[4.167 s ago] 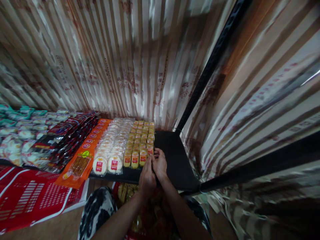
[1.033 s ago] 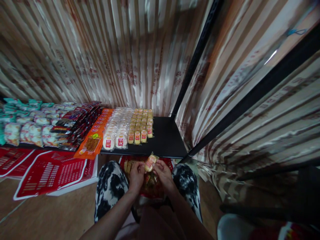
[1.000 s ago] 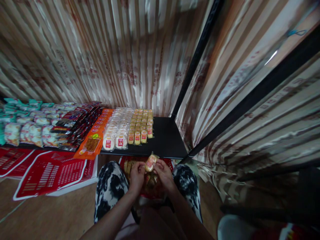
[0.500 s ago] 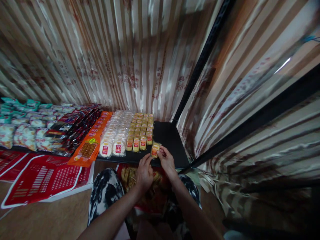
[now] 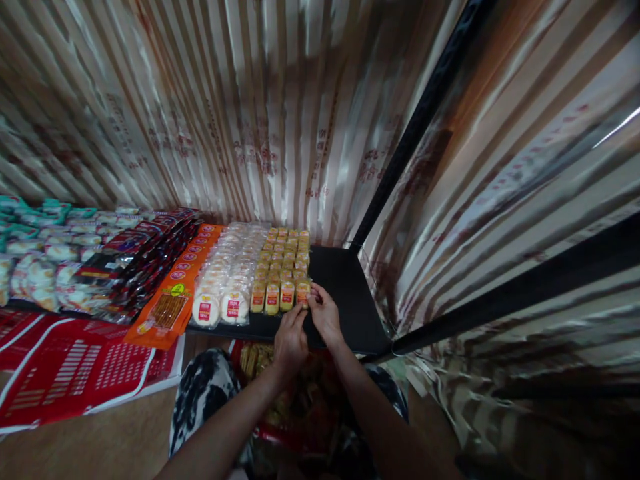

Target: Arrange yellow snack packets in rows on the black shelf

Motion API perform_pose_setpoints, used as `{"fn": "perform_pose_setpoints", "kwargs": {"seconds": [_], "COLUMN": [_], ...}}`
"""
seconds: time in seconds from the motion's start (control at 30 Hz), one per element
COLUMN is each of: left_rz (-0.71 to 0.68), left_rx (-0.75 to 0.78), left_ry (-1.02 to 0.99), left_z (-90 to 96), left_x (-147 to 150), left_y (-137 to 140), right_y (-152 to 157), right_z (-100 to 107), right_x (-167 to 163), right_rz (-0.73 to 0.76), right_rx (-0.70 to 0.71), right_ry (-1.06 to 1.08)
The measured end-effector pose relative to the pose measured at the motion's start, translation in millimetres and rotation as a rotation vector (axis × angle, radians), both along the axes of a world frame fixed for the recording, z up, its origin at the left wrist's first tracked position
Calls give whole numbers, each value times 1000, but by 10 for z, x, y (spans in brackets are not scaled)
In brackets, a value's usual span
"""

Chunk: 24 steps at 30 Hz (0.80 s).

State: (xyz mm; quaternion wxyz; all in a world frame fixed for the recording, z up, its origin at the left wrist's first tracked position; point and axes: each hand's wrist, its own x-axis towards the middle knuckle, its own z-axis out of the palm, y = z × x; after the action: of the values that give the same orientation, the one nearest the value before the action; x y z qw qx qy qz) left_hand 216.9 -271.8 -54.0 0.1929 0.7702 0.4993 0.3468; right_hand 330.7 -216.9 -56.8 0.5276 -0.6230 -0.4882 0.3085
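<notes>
A small yellow packet (image 5: 303, 291) with a red label is found at the front of the rightmost column of yellow packets (image 5: 283, 257), standing on a black shelf (image 5: 345, 287). Its right edge is touched by the bent fingers of the right hand (image 5: 326, 313); whether it is gripped or merely steadied there cannot be told. Its lower edge is met by the fingertips of the left hand (image 5: 291, 341), whose fingers are held close together; a grip by this hand cannot be confirmed either. Four columns of the yellow packets are counted, set side by side. Directly to their left, two columns of round white packets (image 5: 220, 309) are laid, followed by an orange bag (image 5: 169, 310), a slanting pile of dark packets (image 5: 150, 250), white packets (image 5: 37, 283) and green packets (image 5: 20, 217). Below the shelf edge, an open bag of snacks (image 5: 255, 360) is noted between the knees. A red sheet (image 5: 95, 370) is seen at lower left. The shelf is backed by a striped curtain (image 5: 260, 100) and flanked at right by a black post (image 5: 415, 133).
</notes>
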Motion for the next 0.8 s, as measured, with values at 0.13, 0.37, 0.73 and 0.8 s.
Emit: {"fn": "perform_pose_setpoints", "kwargs": {"seconds": [0.13,0.37,0.73,0.8], "left_rz": [11,13,45,38], "left_rx": [28,122,89,99], "left_ry": [-11,-31,-149,-181], "left_z": [-43,-150,-152,-149], "left_x": [-38,-71,-75,-92], "left_y": [51,111,129,107], "right_y": [-62,-131,-153,-168], "right_z": [-16,-47,26,33], "right_x": [-79,-154,-169,-170], "right_rz": [-27,-42,-12,-21], "right_rx": [37,45,35,54], "right_ry": [-43,-163,-333,-330]}}
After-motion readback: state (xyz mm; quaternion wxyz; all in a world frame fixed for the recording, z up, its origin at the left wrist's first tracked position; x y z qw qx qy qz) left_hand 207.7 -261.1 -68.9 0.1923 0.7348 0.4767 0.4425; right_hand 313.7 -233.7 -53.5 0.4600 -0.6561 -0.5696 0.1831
